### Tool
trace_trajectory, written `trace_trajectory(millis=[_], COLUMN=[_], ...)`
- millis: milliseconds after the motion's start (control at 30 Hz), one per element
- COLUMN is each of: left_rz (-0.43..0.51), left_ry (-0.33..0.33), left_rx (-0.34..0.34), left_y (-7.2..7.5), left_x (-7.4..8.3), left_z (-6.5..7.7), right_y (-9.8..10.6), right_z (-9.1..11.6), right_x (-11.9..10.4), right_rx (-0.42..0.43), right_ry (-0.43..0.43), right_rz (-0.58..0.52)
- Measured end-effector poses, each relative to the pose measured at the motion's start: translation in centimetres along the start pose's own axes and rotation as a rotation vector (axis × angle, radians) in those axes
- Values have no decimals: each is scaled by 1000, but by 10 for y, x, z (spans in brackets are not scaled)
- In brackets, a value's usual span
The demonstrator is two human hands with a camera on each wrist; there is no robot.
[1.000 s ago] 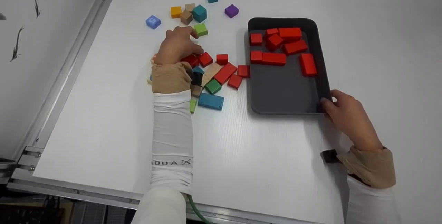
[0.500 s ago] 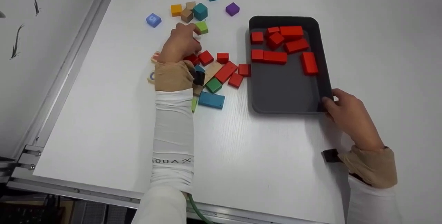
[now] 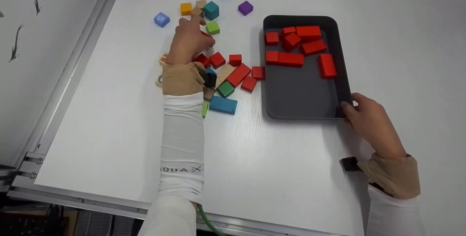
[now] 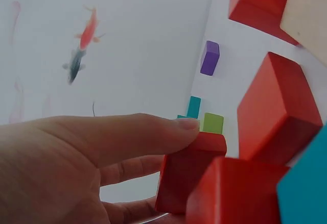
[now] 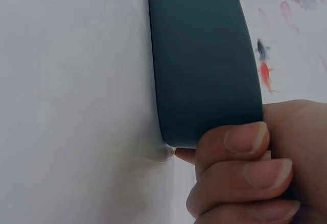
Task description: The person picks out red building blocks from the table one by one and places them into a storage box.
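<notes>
My left hand (image 3: 188, 41) pinches a red block (image 4: 186, 170) between thumb and fingers, above the left part of the table. In the head view only a sliver of this block shows. Just below the hand lie more red blocks (image 3: 217, 59), and a lime green cube (image 3: 213, 27) sits right beside its fingertips. My right hand (image 3: 369, 121) grips the near right corner of a dark grey tray (image 3: 302, 97), thumb inside the rim and fingers outside, as the right wrist view shows. Several red blocks (image 3: 290, 59) lie in the tray's far half.
Blue (image 3: 223, 105), green (image 3: 226, 89) and bare wood pieces (image 3: 225, 74) mix with red ones left of the tray. Farther back are teal (image 3: 211, 10), orange (image 3: 186, 9) and purple cubes (image 3: 245, 8). A light blue numbered cube (image 3: 161, 19) stands apart at left.
My left hand has moved slightly away from me, and the red block in its grasp has come into view. The right hand keeps its hold on the tray corner.
</notes>
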State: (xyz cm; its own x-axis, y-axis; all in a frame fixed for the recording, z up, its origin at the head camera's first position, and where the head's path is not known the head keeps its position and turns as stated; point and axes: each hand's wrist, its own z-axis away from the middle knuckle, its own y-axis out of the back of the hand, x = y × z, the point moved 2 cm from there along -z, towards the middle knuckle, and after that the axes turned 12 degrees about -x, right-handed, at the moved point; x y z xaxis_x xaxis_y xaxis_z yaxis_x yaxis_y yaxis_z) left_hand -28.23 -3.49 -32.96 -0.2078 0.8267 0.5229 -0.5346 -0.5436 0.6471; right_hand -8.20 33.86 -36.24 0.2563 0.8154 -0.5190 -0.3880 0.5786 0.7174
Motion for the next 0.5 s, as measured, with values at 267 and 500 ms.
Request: trace_trajectory(millis=[267, 500], left_rz=[-16, -113], left_ry=[-80, -120], left_rx=[82, 113], left_y=[-4, -12], left_x=[15, 34], left_z=[10, 19], right_y=[0, 0], right_z=[3, 4], right_x=[-2, -2], right_rx=[-5, -4], right_ry=[-5, -6], right_rz=[-5, -7])
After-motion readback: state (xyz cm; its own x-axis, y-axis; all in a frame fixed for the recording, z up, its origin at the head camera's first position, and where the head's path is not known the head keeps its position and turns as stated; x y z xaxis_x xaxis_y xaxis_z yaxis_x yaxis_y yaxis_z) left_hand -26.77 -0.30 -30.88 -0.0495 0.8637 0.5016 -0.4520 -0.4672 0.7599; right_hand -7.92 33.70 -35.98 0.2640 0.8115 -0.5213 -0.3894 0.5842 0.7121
